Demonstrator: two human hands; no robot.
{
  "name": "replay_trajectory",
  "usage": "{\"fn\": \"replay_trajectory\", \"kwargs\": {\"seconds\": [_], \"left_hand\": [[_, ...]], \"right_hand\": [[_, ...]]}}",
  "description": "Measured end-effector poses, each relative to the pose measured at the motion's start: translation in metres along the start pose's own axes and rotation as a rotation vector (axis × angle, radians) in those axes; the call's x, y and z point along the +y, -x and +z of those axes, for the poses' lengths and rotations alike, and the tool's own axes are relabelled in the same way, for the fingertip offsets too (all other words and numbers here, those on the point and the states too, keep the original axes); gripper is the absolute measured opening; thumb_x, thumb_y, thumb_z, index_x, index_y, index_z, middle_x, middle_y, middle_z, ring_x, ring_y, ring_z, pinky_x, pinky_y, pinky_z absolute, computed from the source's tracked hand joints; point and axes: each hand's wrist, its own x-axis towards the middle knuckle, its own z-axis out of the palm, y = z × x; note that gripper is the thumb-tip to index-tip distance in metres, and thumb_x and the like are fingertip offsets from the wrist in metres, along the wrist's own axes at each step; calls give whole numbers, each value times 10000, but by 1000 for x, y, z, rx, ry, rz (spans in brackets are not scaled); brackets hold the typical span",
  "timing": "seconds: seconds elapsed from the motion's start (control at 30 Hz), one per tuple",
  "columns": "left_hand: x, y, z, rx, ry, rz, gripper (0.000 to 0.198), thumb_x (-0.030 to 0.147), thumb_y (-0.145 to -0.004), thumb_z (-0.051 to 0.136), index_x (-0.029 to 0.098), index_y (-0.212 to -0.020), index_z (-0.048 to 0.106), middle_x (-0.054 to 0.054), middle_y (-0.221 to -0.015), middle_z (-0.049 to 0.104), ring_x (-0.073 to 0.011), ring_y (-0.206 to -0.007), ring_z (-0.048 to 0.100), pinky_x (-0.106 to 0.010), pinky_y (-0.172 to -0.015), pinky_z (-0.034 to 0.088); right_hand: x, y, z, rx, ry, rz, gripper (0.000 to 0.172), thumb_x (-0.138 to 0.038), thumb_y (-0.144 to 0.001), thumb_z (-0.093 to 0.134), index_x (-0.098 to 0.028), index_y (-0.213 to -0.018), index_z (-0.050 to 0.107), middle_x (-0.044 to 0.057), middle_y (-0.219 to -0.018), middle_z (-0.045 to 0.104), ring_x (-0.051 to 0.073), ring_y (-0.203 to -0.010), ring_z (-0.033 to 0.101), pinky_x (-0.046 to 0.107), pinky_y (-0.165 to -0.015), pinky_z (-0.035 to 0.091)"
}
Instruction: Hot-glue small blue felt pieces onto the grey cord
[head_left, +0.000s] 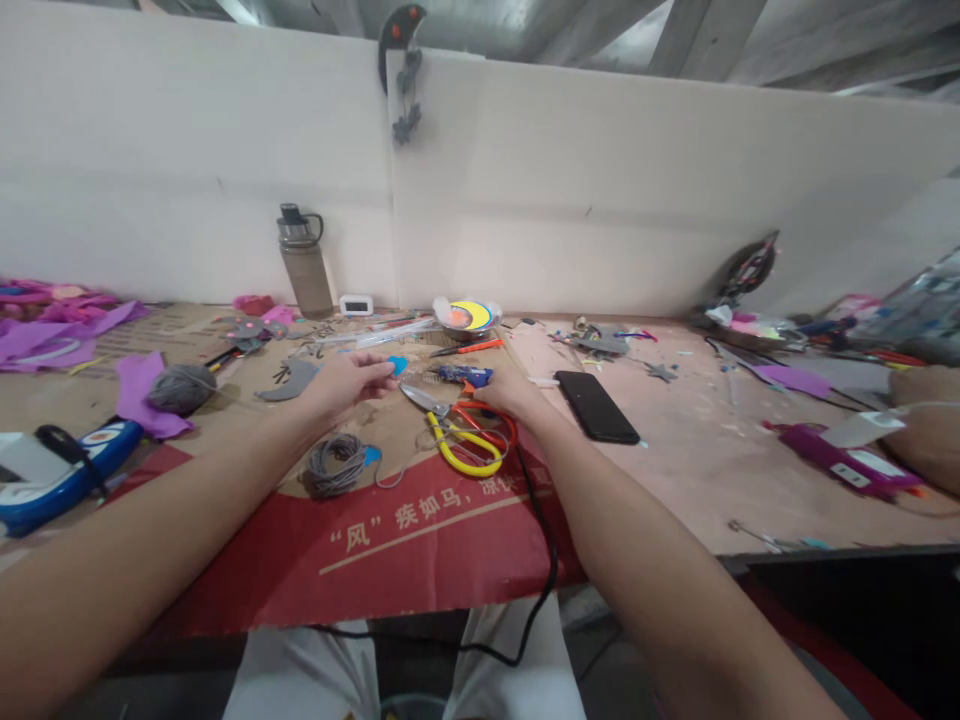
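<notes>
Between the thumb and fingers of my left hand (351, 382) is a small blue felt piece (397, 366). My right hand (508, 388) is closed at the back end of a blue glue gun (459, 374) with an orange trigger, its nozzle toward the left. The fingers there are partly hidden. Just below the gun lie scissors (469, 455) with yellow and red handles, with grey yarn across them. A coil of grey yarn (334, 466) with a bit of blue felt sits nearer to me. A grey felt crescent (291, 380) rests left of my left hand.
A black phone (597, 406) lies right of my right arm. Behind stand a bottle (304, 265), a small clock (356, 305) and a bowl (487, 325) with a yellow crescent. A black cord (553, 560) hangs over the table edge. At far right, a person's hand (930, 425) is beside a purple tool.
</notes>
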Motion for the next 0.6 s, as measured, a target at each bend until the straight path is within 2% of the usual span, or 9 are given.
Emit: {"fn": "replay_trajectory", "kwargs": {"seconds": [0.07,0.2,0.4,0.53,0.6], "left_hand": [[1,-5,4,13,29,11,204,201,-644,805,101,-728,649,-42,-645,658,-85,-553,605,-161,-503,459],[-3,-13,7,81,81,7,163,168,-652,792,106,-721,658,-28,-628,650,-84,-543,606,-155,-483,459],[-13,-14,-7,107,62,6,103,135,-687,755,95,-709,662,-50,-624,666,-88,-530,609,-163,-496,486],[-10,-12,-18,122,48,29,141,152,-667,784,103,-714,661,-59,-644,681,-99,-539,623,-175,-510,494],[-7,-12,-21,145,53,38,148,150,-663,789,109,-713,656,-58,-642,681,-106,-550,634,-178,-511,492]], "right_hand": [[-2,1,-4,-5,-13,61,81,-236,-673,665,-163,-642,649,26,-560,626,150,-522,574,232,-479,409],[-10,1,-11,77,-136,64,84,-227,-673,640,-160,-723,642,24,-642,634,155,-611,599,230,-539,442],[-21,1,-8,104,-468,95,80,-215,-725,554,-170,-781,590,31,-750,623,124,-582,583,238,-523,502],[-31,6,-5,52,-747,6,230,-185,-698,569,-199,-927,555,18,-845,631,115,-627,585,256,-572,535],[-36,11,-5,14,-758,-81,267,-211,-709,577,-208,-972,530,12,-842,641,120,-646,587,250,-572,519]]}}
